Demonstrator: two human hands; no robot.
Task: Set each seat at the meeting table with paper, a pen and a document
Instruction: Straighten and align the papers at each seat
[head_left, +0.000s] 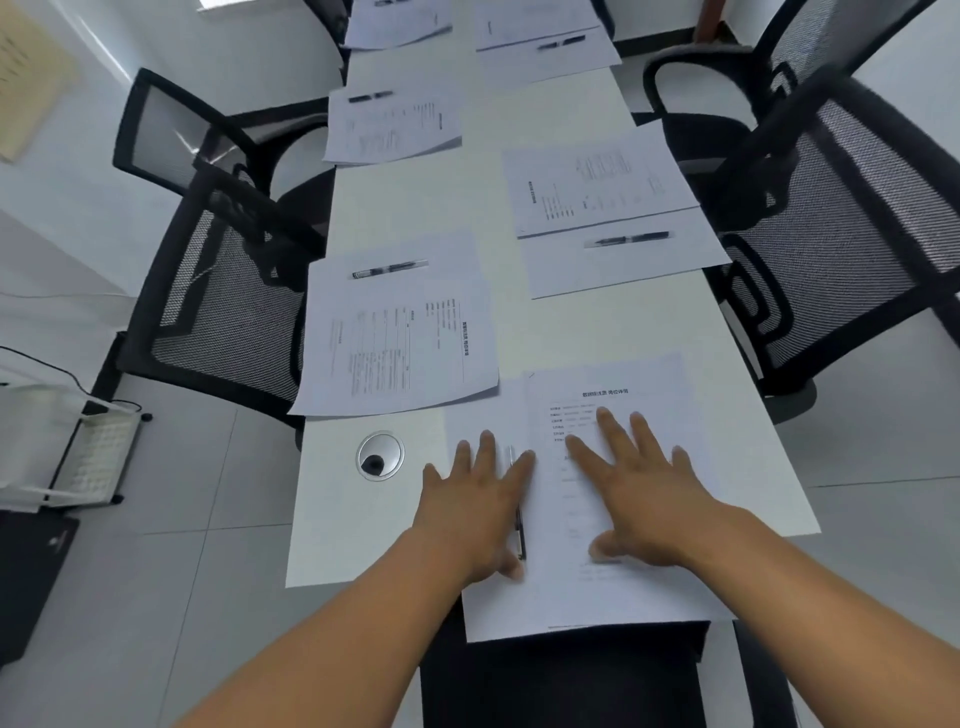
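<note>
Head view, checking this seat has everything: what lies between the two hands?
A pen lies lengthwise on the blank paper, beside the left hand. The right hand rests flat on the printed document. Seen in the head view.

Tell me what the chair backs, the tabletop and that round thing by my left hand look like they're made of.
Chair backs: black see-through mesh on what looks like a plastic frame; the weave shows light through it. Tabletop: smooth, matte white surface, probably laminate, though the core is hidden. Round insert: shiny silver with a dark hole, likely metal or metallised plastic; I can't tell which.
</note>
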